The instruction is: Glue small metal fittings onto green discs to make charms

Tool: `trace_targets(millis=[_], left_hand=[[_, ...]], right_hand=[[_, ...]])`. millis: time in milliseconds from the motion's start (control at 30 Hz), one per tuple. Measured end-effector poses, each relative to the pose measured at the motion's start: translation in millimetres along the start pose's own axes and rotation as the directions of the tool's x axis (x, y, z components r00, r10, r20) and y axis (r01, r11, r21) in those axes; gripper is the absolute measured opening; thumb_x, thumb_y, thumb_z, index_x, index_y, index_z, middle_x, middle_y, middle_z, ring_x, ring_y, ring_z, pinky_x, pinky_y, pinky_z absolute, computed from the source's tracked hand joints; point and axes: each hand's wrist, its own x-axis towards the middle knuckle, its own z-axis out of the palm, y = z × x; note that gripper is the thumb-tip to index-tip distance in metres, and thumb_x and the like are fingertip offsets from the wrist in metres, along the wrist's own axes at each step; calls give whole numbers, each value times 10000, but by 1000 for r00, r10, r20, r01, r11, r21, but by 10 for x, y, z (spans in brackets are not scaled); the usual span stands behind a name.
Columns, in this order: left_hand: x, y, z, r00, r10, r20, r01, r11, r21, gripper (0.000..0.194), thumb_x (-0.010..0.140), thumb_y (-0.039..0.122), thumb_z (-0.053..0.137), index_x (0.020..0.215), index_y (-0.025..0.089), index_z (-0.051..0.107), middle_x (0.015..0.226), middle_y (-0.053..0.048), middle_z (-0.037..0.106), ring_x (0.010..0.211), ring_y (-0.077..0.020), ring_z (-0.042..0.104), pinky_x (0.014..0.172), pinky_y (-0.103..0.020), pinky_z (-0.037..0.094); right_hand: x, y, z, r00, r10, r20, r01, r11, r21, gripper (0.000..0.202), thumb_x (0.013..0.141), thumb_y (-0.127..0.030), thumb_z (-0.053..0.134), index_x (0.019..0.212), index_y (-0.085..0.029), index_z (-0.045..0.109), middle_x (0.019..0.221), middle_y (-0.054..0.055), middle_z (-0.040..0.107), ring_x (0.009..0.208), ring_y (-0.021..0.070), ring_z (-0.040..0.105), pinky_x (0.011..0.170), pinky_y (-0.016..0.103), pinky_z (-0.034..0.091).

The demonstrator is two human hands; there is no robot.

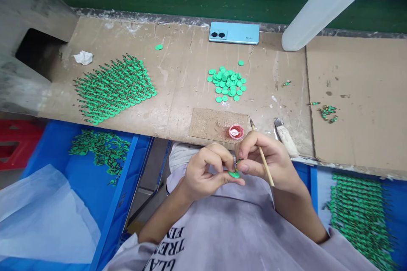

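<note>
Between the thumb and fingers of my left hand (208,171) is a small round green disc (234,175). My right hand (270,156) pinches a tiny dark-and-gold piece (238,163) right at the disc; whether the two touch is hard to make out. A thin paintbrush (264,161) with a pale wooden handle is also held in my right hand, its dark tip pointing away from me. Just beyond my hands, a small cup (236,132) with red on its rim and inside stands on a brown board (203,125).
Loose green discs (227,82) lie mid-table, with a blue phone (235,34) behind. Rows of green pieces (116,91) stand at left. A cutter-like tool (286,137) and small parts (327,112) lie rightward. Blue trays (106,203) with green pieces flank me. A white tube (327,8) slants overhead.
</note>
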Motion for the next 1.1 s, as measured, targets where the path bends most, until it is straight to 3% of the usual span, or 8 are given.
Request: trace_targets(millis=[500,900,1100], left_hand=[[-33,54,33,982,-187,-18,183,975,-126,446,780,118,906,818,206,470,815,49,677,700,-96,704,633,-181,629],[-104,-8,49,993,-98,-69,98,995,5,545,818,105,874,775,220,343,825,42,701,692,-97,659,615,-210,554],[-39,44,43,997,-71,-25,73,994,78,533,773,94,908,879,239,407,835,57,683,725,-102,698,677,-210,596]], right_hand=[[31,50,-3,999,32,-22,-32,999,-25,271,878,-389,862,831,-218,657,645,-32,657,528,106,619,480,193,478],[42,147,52,997,-34,-70,32,999,-29,311,865,-436,869,836,-225,642,630,-44,629,512,108,603,472,200,473],[7,187,-17,998,-47,-37,48,998,27,239,917,-399,824,887,-227,660,676,-36,624,518,96,570,472,195,447]])
